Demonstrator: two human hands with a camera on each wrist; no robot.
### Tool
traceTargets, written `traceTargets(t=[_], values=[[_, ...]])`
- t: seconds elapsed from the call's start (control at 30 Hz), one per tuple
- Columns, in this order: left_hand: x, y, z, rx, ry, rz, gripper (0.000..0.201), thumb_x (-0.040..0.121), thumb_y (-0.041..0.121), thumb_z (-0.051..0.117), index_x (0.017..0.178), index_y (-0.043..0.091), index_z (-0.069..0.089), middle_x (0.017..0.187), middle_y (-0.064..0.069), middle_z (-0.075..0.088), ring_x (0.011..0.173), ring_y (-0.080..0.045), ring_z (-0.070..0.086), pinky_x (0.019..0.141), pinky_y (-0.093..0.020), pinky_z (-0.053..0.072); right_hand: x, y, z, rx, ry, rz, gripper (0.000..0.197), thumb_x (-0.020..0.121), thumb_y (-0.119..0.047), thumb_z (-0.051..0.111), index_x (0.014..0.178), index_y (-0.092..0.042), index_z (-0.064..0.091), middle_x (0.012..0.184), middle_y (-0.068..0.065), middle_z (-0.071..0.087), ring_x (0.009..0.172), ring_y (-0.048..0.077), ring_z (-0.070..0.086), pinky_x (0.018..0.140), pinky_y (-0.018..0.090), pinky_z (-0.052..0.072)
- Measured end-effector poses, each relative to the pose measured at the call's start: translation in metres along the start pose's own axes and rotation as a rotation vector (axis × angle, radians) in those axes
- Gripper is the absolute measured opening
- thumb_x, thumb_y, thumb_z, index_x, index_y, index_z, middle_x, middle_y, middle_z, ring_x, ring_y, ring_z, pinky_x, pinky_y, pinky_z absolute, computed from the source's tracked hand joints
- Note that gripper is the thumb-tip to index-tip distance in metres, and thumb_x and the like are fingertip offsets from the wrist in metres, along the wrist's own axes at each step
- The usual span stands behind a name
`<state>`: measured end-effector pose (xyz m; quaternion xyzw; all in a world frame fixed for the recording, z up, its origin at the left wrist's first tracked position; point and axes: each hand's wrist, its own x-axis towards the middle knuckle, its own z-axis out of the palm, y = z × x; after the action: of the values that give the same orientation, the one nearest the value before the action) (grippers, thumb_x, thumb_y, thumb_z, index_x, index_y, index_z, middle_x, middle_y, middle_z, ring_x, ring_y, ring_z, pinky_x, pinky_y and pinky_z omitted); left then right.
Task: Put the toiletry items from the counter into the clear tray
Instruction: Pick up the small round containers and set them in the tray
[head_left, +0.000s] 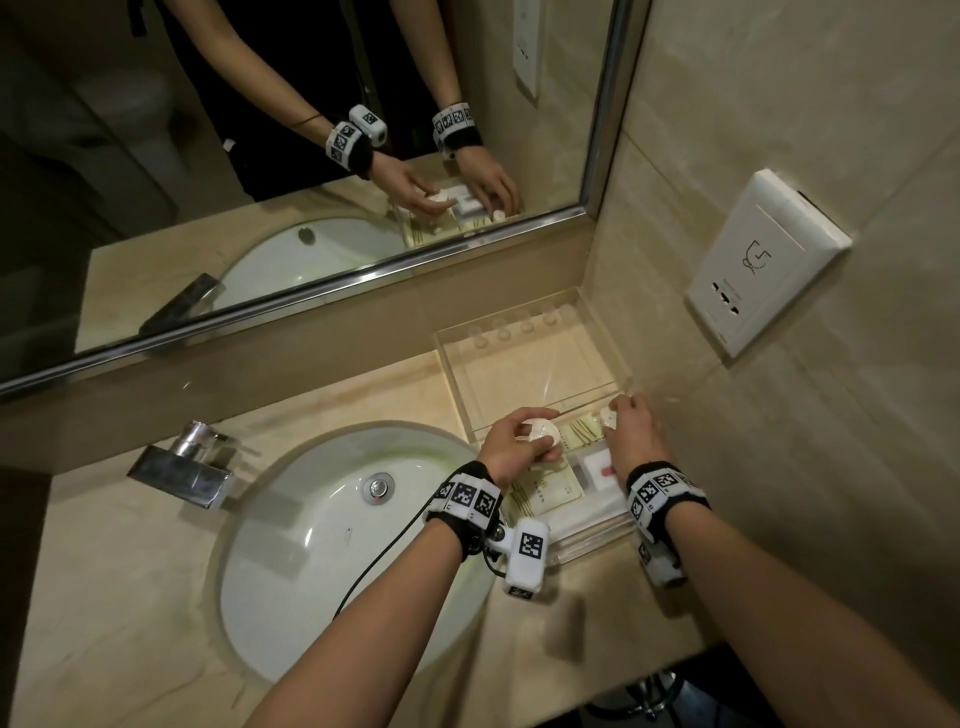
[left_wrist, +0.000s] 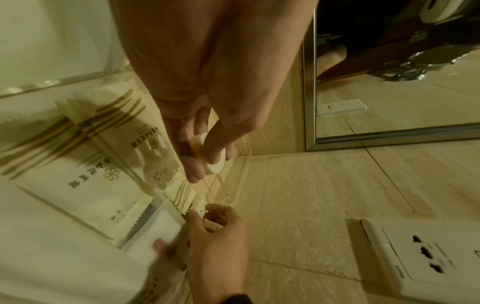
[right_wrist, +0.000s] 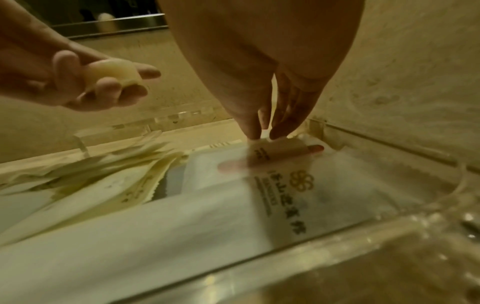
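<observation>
A clear tray (head_left: 524, 369) stands in the counter's back right corner; its far compartment is bare. The near compartment holds cream sachets (head_left: 545, 488) with gold stripes and a white packet (head_left: 602, 470) with a red mark. My left hand (head_left: 519, 441) grips a round white soap puck (head_left: 540, 434) over the sachets (left_wrist: 98, 174); the puck (left_wrist: 213, 158) sits between thumb and fingers. My right hand (head_left: 628, 426) pinches a small white item (head_left: 609, 415) at the tray's right side, just above the white packet (right_wrist: 285, 185). Its fingertips (right_wrist: 255, 131) point down into the tray.
A white oval sink (head_left: 311, 545) with a chrome tap (head_left: 182, 462) fills the counter to the left. A mirror (head_left: 311, 156) runs along the back. A tiled wall with a white socket plate (head_left: 763, 260) stands close on the right of the tray.
</observation>
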<state>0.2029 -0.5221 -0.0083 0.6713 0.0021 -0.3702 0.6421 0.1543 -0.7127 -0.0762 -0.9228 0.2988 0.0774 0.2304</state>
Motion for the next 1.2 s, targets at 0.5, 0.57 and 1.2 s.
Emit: traceTargets(t=[0.5,0.57,1.2], values=[[0.005,0.006,0.012,-0.120,0.095,-0.037,0.029,0.083,-0.008,0.064,0.106,0.007,0.053,0.083,-0.013,0.067,0.062,-0.014,0.072,0.064,-0.024,0.060,-0.044,-0.034,-0.038,0.921,-0.220,0.002,0.020,0.086,-0.028,0.071,0.101,-0.015,0.068,0.092,0.009,0.075,0.076,0.018,0.071,0.045,0.023,0.047],[0.006,0.006,0.018,-0.087,0.084,-0.040,0.029,0.081,-0.010,0.065,0.102,0.007,0.054,0.083,-0.015,0.066,0.063,-0.021,0.071,0.070,-0.033,0.062,-0.041,-0.029,-0.041,0.936,-0.209,0.052,0.018,0.085,-0.026,0.072,0.100,-0.017,0.068,0.093,0.007,0.075,0.075,0.016,0.071,0.046,0.026,0.049],[0.022,-0.012,0.052,0.949,0.035,0.264,0.030,0.087,0.001,0.051,0.113,0.008,0.065,0.119,-0.013,0.056,0.106,-0.027,0.057,0.095,-0.030,0.044,-0.029,-0.013,-0.026,0.535,0.091,0.092,0.013,0.085,-0.008,0.071,0.092,-0.006,0.060,0.106,0.008,0.052,0.079,0.025,0.065,0.039,0.035,0.056]])
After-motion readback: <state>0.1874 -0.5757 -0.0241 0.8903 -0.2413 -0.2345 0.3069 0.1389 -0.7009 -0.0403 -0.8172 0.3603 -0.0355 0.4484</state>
